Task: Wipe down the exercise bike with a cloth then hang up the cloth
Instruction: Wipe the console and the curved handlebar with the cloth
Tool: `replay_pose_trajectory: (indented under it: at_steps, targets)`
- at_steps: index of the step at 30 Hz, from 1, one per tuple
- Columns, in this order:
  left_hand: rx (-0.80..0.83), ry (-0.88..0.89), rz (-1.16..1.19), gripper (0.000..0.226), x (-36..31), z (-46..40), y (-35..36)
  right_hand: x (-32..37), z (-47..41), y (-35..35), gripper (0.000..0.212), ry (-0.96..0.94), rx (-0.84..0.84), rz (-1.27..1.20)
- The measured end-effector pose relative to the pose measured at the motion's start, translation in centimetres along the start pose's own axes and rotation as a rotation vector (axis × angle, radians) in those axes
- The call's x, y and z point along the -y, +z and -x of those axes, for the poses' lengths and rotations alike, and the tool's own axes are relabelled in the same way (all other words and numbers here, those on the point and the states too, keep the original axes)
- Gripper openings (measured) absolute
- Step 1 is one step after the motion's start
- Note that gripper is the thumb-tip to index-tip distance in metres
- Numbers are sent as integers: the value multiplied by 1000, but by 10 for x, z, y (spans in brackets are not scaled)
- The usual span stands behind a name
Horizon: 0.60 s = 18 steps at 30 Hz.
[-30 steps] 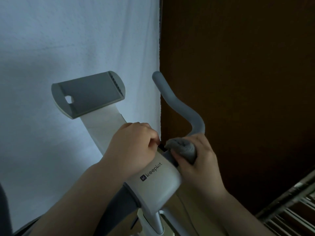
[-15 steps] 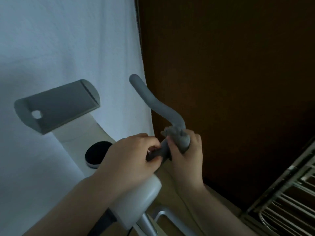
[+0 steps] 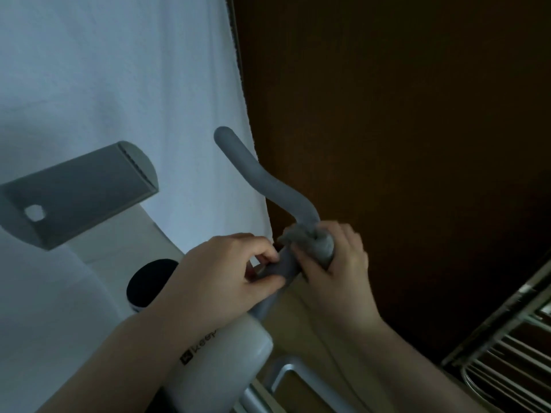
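While my left hand [image 3: 229,272] curls around the base of the grey handlebar [image 3: 268,186], my right hand [image 3: 337,257] grips the grey cloth [image 3: 310,241] wrapped around the bar's bend, above the white bike body [image 3: 226,356].

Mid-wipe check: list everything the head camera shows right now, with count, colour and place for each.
handlebar: one, grey, curving up from the centre.
cloth: one, grey, bunched around the handlebar at its bend.
bike body: one, white, dark lettering, bottom centre.
tablet holder: one, grey, on a white stem, left.
knob: one, black with a white rim, below the holder.
sheet: one, white, hanging behind, left half.
wall panel: one, dark brown, right half.
metal rack: one, silver bars, bottom right.
left hand: grips the handlebar near the bike body.
right hand: holds the cloth on the handlebar.
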<state>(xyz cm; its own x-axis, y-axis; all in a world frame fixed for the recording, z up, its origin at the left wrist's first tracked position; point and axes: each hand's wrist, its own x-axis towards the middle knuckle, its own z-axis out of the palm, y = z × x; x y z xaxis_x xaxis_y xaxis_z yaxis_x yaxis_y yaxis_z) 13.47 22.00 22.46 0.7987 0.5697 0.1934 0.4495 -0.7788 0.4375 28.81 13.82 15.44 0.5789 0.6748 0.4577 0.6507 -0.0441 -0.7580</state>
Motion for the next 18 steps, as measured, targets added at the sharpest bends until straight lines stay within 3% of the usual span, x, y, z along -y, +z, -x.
replay_pose_trajectory:
  at_steps: [3, 8, 11, 13, 18]
  targets:
    - [-23, 36, -20, 26, 1, 3, 1, -1, -7, 3, 25, 98, -106, -119]
    - [-10, 28, -51, 29, 2, 5, 1, 0, 17, 6, 24, -93, 46, -166]
    - [2, 39, -11, 36, 4, 6, -2, -10, -9, 2, 27, 60, -49, -245]
    - [14, 29, 14, 38, 5, 7, -4, -1, -2, 6, 23, 47, -75, -274]
    - [36, 3, 25, 37, 6, 8, -5, -6, 0, -2, 23, -137, 117, -144]
